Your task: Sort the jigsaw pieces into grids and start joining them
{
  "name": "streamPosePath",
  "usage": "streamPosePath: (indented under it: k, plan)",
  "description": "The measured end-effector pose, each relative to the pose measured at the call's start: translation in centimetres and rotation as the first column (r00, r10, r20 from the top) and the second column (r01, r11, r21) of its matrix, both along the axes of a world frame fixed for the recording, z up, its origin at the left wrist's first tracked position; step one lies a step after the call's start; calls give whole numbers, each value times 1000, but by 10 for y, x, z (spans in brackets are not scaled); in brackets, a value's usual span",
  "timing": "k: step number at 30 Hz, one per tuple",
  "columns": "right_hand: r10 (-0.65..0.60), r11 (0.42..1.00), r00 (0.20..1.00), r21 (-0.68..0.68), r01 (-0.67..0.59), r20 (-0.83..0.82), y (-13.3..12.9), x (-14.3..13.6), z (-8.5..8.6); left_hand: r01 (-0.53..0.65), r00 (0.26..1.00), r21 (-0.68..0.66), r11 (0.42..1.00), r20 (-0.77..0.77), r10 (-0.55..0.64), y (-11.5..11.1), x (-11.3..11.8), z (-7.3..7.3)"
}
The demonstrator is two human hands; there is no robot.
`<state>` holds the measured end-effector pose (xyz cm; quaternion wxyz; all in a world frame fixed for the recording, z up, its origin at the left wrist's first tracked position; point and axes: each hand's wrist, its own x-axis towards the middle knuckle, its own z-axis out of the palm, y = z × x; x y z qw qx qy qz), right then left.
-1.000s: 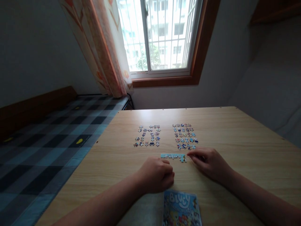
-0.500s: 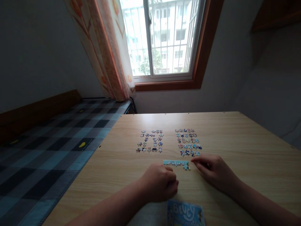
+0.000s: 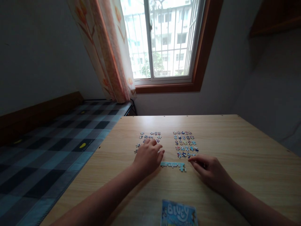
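Observation:
My left hand (image 3: pixel 148 156) hovers over the left group of loose puzzle pieces (image 3: pixel 151 137), fingers apart, covering several of them. Just right of a joined light-blue puzzle strip (image 3: pixel 172 164) is my right hand (image 3: pixel 207 166), its thumb and index finger pinched together; whatever may be between the fingertips is too small to make out. Rows of loose pieces form the right group (image 3: pixel 185 146), behind my right fingertips. A blue box marked "Bluey" (image 3: pixel 179 213) lies at the bottom of the view.
Under everything is a light wooden table (image 3: pixel 246 150). A bed with a checked cover (image 3: pixel 70 138) stands along its left side. Beyond the far edge are a window (image 3: pixel 169 47) and a patterned curtain (image 3: pixel 105 47).
My left hand has moved forward and left, from below the strip to over the left pieces, and its fingers have opened. My right hand stays pinched beside the strip.

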<state>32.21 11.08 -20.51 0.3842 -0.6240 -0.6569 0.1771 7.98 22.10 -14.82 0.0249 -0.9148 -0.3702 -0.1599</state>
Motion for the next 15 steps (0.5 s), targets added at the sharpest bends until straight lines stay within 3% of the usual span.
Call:
streamPosePath:
  k: [3,8,11,15]
  plan:
    - [2,1000,1000,-7,-2,-18,1,0,0,-109,993,51,993,-39,111,23,10,-3]
    - [12,1000,998,-25,-14,-56,1,-2,3,-247,959,47,968,-132,251,42,28,-23]
    - [23,999,998,-24,-25,-64,1,-2,4,-256,954,32,966,-153,258,42,36,-31]
    - [23,1000,998,-17,-24,-59,2,-2,4,-230,960,12,973,-158,229,37,42,-30]
